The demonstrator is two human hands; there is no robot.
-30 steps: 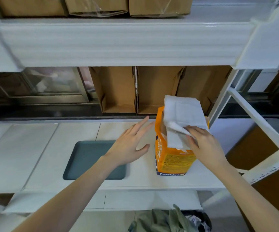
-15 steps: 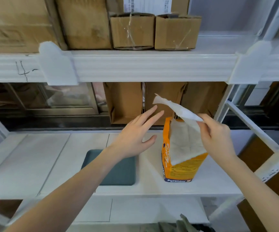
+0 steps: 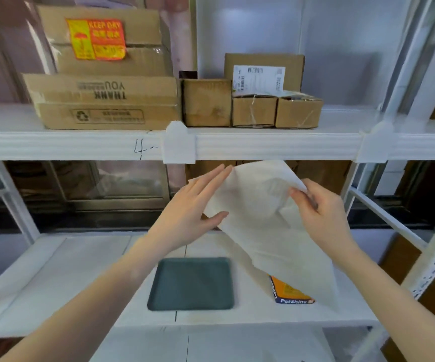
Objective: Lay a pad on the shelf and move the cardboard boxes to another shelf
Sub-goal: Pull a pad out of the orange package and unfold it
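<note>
Right hand (image 3: 320, 212) grip pinches the pad (image 3: 268, 220) top corner; left hand (image 3: 193, 212), grip wide, touches its left edge; pad hangs diagonally below the box shelf (image 3: 276, 146)

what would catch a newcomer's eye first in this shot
The big white sheet-like pad held up in mid-frame, pinched by the right hand with the left hand flat against its edge. Above, brown cardboard boxes crowd the upper white shelf, one bearing a bright orange-and-yellow sticker. Below sits a dark green square tray.

Probably a storeroom: metal shelving (image 3: 276, 146) holding cardboard boxes (image 3: 106, 100).
</note>
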